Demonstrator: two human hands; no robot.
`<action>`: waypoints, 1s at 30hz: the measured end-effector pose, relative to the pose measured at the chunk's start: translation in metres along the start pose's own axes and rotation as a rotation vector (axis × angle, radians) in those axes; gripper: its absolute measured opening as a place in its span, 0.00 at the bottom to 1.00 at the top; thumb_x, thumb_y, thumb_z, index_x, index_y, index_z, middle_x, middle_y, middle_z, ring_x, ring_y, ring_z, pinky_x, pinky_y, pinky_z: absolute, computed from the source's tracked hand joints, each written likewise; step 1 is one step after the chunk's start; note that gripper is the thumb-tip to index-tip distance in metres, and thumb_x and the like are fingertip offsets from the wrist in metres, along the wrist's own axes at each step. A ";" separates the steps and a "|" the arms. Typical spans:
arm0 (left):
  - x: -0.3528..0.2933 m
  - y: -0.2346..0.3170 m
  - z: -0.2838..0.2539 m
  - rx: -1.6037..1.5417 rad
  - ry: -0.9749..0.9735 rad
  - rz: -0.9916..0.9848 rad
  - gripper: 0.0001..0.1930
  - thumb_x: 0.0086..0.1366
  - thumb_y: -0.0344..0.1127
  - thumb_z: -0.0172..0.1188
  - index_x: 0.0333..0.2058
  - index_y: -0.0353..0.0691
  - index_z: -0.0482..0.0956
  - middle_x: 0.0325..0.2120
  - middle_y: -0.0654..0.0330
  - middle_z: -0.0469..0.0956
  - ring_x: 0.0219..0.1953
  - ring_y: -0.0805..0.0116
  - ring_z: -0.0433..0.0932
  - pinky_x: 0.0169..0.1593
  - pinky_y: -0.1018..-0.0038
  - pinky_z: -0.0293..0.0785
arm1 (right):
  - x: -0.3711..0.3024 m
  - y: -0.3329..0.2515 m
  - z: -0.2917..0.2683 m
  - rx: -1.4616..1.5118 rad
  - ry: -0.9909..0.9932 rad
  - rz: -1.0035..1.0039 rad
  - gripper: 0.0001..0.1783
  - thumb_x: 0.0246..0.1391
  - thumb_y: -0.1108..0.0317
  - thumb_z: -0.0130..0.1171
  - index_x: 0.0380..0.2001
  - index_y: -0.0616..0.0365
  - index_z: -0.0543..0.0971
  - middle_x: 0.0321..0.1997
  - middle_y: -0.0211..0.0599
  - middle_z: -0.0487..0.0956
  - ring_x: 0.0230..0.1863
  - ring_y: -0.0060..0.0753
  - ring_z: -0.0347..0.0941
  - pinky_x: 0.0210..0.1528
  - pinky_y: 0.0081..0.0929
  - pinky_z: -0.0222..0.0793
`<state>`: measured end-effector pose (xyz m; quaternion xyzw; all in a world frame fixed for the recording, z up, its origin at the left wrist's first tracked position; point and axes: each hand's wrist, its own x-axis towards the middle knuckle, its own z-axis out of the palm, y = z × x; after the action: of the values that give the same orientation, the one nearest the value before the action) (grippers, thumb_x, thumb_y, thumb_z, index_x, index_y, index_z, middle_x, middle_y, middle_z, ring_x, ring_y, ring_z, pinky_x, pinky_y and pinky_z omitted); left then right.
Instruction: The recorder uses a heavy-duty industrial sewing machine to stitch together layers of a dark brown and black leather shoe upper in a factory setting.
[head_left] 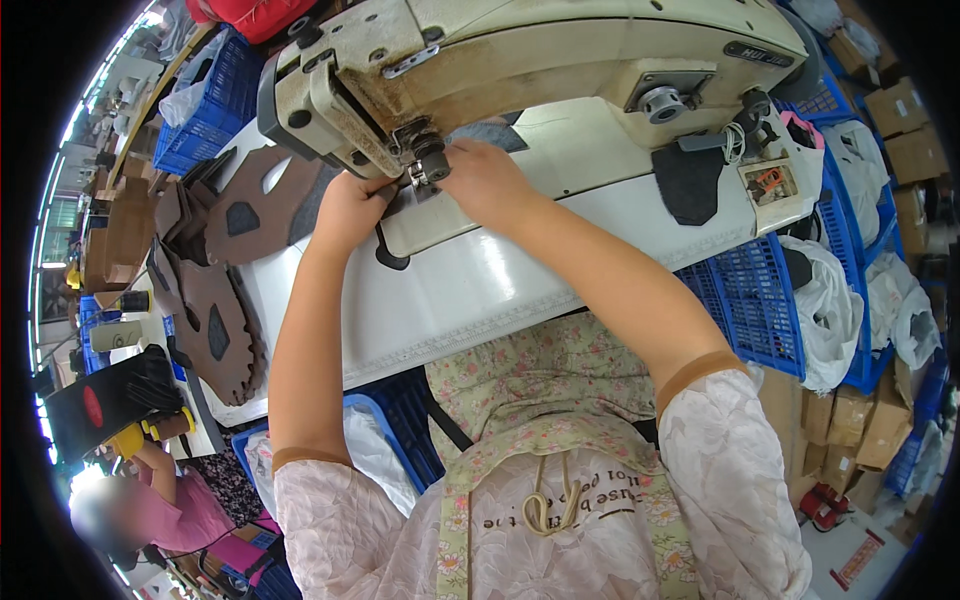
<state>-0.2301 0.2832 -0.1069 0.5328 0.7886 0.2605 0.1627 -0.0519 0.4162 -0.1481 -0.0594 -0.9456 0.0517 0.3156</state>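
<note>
Both my hands are at the needle area of a cream sewing machine (520, 65). My left hand (350, 208) is closed just left of the presser foot (425, 168), its fingertips reaching in under the machine head. On the other side of the foot, my right hand (487, 182) is curled inward, its fingertips partly hidden behind the foot. What the fingers grip is too small and covered to make out. A dark grey piece of material (492, 133) lies flat just beyond my right hand.
Brown cut pieces with dark patches (262, 205) lie along the table's left side. A black piece (688, 185) rests on the right of the white tabletop (500, 280). Blue crates (745, 300) with plastic bags stand at right. Another person (190, 510) sits at lower left.
</note>
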 end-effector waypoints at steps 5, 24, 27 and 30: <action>0.001 -0.002 -0.007 0.073 -0.016 0.072 0.17 0.58 0.28 0.61 0.47 0.46 0.84 0.41 0.50 0.83 0.45 0.52 0.81 0.50 0.68 0.74 | -0.018 -0.012 -0.020 0.187 0.052 0.168 0.11 0.47 0.71 0.59 0.36 0.55 0.83 0.45 0.38 0.81 0.49 0.44 0.76 0.48 0.43 0.75; 0.007 -0.025 -0.004 0.131 0.027 0.213 0.17 0.51 0.25 0.55 0.41 0.35 0.82 0.41 0.45 0.80 0.48 0.48 0.78 0.54 0.66 0.70 | -0.248 0.200 -0.270 -0.206 -0.211 0.655 0.08 0.45 0.74 0.58 0.31 0.54 0.82 0.35 0.35 0.80 0.42 0.43 0.76 0.44 0.36 0.73; 0.006 -0.019 -0.006 0.304 -0.011 0.130 0.20 0.49 0.24 0.54 0.43 0.37 0.82 0.43 0.42 0.79 0.50 0.43 0.75 0.55 0.64 0.71 | -0.245 0.190 -0.272 -0.024 0.080 0.822 0.06 0.55 0.70 0.57 0.35 0.58 0.80 0.38 0.36 0.81 0.46 0.37 0.79 0.46 0.34 0.73; 0.005 -0.011 -0.007 0.311 -0.080 0.075 0.23 0.49 0.25 0.55 0.46 0.39 0.82 0.45 0.42 0.79 0.52 0.43 0.75 0.55 0.61 0.71 | -0.228 0.160 -0.269 0.342 0.562 1.076 0.11 0.63 0.67 0.53 0.43 0.63 0.76 0.46 0.44 0.80 0.51 0.39 0.78 0.53 0.35 0.72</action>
<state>-0.2443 0.2825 -0.1073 0.5905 0.7919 0.1195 0.0997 0.3040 0.5577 -0.0903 -0.4866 -0.6428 0.3363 0.4867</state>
